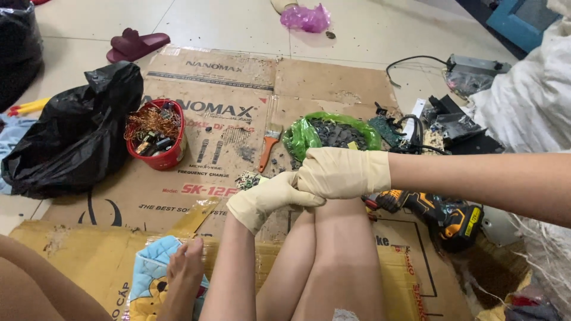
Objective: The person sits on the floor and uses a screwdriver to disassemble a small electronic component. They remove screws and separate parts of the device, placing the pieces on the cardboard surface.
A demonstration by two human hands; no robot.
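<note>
In the head view, the person sits on flattened cardboard [238, 119] spread over the tiled floor, knees drawn up, with both hands in cream rubber gloves meeting just above the knees. The right hand [342, 172] is closed over the fingers of the left hand [270, 196], gripping the glove [250, 208] there; whether it is tugging the glove on or off cannot be told. The left hand's fingers are together and hidden under that grip, so it holds nothing of its own. To do this well, the pull should probably run straight along the fingers rather than sideways, so the thin rubber does not tear, with the left wrist kept stiff against the knee for support. Just beyond the hands lies a small circuit board [248, 179] on the cardboard, and past it a green plastic bag [309, 134] open on a heap of dark scrap pieces. An orange-handled brush [270, 145] lies beside that bag. To the left stands a red tub [157, 139] full of copper wire and small parts, next to a black plastic bag [77, 137]. A yellow and black power drill [440, 214] lies on the cardboard just right of the knee, near enough that an elbow could knock it. Loose boards and cables [416, 128] sit further right
</note>
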